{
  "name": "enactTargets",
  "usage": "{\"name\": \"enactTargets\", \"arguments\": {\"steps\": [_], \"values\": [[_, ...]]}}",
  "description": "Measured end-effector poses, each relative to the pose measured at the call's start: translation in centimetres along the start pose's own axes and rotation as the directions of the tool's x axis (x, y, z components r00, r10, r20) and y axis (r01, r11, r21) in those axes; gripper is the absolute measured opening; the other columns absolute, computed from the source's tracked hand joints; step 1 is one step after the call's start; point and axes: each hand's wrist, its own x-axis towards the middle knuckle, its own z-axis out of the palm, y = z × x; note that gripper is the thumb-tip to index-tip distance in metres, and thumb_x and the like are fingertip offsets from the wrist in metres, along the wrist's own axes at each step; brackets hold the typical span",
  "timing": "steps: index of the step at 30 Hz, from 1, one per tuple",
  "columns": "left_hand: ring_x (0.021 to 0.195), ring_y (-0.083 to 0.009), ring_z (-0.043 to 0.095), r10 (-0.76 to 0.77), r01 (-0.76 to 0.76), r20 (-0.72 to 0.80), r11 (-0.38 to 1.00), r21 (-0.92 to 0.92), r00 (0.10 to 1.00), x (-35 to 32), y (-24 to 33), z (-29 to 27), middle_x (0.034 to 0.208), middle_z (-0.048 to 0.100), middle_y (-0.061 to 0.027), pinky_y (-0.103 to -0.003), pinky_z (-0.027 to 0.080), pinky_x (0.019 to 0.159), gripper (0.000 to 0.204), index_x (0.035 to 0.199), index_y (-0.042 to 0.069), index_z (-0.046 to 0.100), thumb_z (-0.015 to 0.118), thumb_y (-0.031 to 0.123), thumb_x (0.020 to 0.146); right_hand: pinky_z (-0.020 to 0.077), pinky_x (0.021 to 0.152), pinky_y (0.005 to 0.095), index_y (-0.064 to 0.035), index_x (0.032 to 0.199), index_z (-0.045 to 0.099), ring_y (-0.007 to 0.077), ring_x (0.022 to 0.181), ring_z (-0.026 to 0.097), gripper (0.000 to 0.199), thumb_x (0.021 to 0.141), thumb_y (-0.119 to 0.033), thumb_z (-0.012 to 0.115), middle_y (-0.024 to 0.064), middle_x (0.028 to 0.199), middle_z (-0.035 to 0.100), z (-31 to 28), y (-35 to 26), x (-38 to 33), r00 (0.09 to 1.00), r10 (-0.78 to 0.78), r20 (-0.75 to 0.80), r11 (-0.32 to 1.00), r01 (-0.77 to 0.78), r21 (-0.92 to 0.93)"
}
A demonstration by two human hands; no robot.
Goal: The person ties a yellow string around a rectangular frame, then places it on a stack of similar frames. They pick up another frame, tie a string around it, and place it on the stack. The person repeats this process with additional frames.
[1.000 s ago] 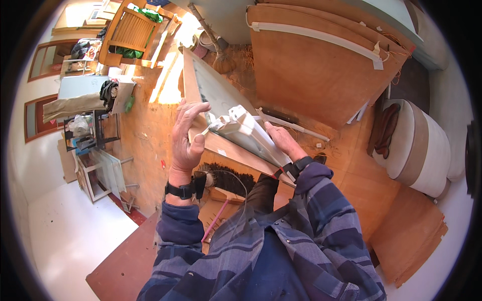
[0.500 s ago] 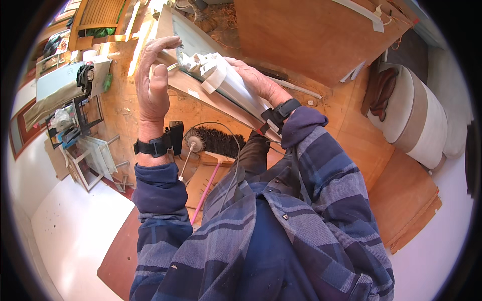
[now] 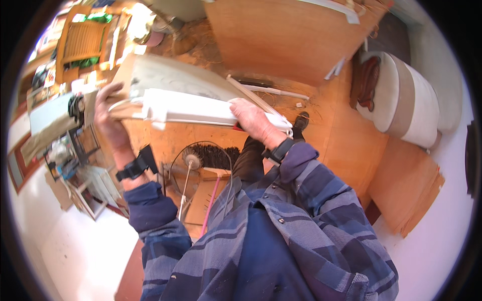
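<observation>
I logged: left hand (image 3: 109,116) clasped white panel (image 3: 193,107) end | right hand (image 3: 252,119) clamped opposite end | brush (image 3: 213,156) below.

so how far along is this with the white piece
Done: the long white piece is off the floor, lying roughly level. In hand: the left hand grips one end and the right hand the other. Left: it has not been set down anywhere, and the broom and grey panel lie untouched below.

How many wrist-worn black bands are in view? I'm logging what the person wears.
2: one black band sits on the left wrist below the left hand; another black band on the right wrist below the right hand.
</observation>
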Motion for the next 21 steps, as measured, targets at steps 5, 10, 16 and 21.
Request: {"name": "enactTargets", "arguments": {"steps": [5, 10, 16, 21], "values": [[0.103, -0.0257, 0.069, -0.013, 0.014, -0.007, 0.974, 0.227, 1.0, 0.8, -2.4, -1.9, 0.111, 0.072, -0.0163, -0.037, 0.053, 0.096, 0.056, 0.116, -0.008, 0.068, 0.035, 0.035, 0.1, 0.0475, 0.096, 0.0458, -0.0055, 0.132, 0.058, 0.0346, 0.104, 0.061, 0.05, 0.092, -0.034, 0.067, 0.0175, 0.107, 0.063, -0.8, 0.4, -0.6, 0.891, -0.378, -0.253, 0.922, 0.338, -0.188], [0.108, -0.0257, 0.066, -0.295, 0.276, -0.026, 0.918, -0.283, 0.955, 1.0, -4.7, -3.5, 0.111, 0.071, -0.017, -0.038, 0.05, 0.1, 0.056, 0.116, -0.005, 0.068, 0.039, 0.038, 0.095, 0.0522, 0.079, 0.0433, -0.0102, 0.12, 0.063, 0.0298, 0.091, 0.067, 0.045, 0.077, -0.013, 0.074, 0.01, 0.092, 0.064, 0.0, 0.1, 2.8, 0.908, -0.326, -0.264, 0.914, 0.232, -0.334], [0.131, -0.029, 0.054, -0.427, 0.426, -0.045, 0.904, -0.028, 0.903, 1.5, 0.1, -4.5, 0.142, 0.057, -0.0189, -0.04, 0.039, 0.113, 0.061, 0.141, -0.003, 0.054, 0.043, 0.043, 0.103, 0.0536, 0.081, 0.0432, -0.0116, 0.096, 0.062, 0.0315, 0.089, 0.069, 0.021, 0.078, -0.016, 0.074, 0.0112, 0.088, 0.067, -0.8, 0.5, 4.6, 0.893, -0.374, -0.25, 0.909, 0.3, -0.29], [0.139, -0.0284, 0.048, 0.103, -0.352, 0.41, 0.719, 0.599, 0.906, 2.0, 10.9, -1.9, 0.147, 0.055, -0.0161, -0.041, 0.032, 0.119, 0.063, 0.143, 0.003, 0.055, 0.078, 0.023, 0.088, 0.0559, 0.076, 0.0443, -0.0115, 0.099, 0.064, 0.032, 0.088, 0.071, 0.024, 0.079, -0.019, 0.075, 0.0118, 0.091, 0.068, -1.4, 0.0, 5.7, 0.895, -0.402, -0.192, 0.891, 0.335, -0.305]]}}
